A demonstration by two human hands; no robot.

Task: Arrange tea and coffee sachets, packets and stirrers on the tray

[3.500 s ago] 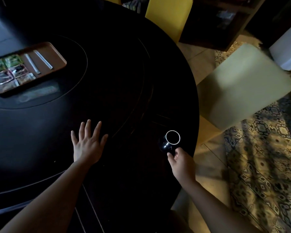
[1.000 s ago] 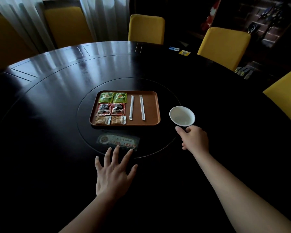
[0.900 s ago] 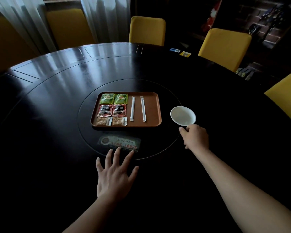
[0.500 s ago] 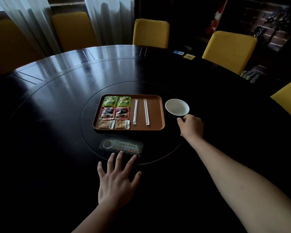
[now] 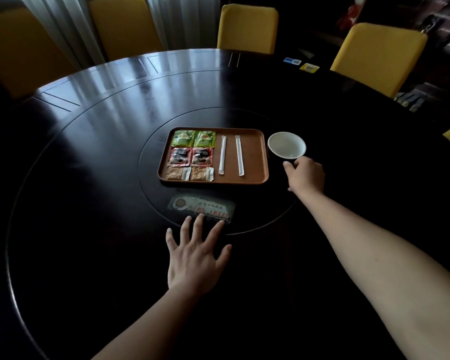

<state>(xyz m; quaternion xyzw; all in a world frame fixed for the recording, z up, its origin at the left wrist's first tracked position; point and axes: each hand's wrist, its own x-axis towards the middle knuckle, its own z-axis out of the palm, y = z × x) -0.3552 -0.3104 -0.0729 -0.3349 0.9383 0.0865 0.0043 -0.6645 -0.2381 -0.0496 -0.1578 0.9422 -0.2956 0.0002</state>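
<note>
A brown tray (image 5: 253,162) lies at the middle of the dark round table (image 5: 102,178). On its left half sit two green tea sachets (image 5: 194,138), two red coffee sachets (image 5: 191,157) and two brown sugar packets (image 5: 190,174), in rows. Two white wrapped stirrers (image 5: 230,155) lie side by side to their right. A dark cup with a white inside (image 5: 286,145) stands just off the tray's right edge. My right hand (image 5: 305,175) grips the cup at its near side. My left hand (image 5: 194,255) rests flat on the table, fingers spread, in front of the tray.
A printed card (image 5: 202,207) lies between the tray and my left hand. Yellow chairs (image 5: 247,28) ring the far side of the table. Two small cards (image 5: 300,64) lie near the far right edge. Curtains hang at the back left.
The cup in my right hand has moved left, from a gap away to right beside the tray's right edge. My left hand has stayed flat on the table.
</note>
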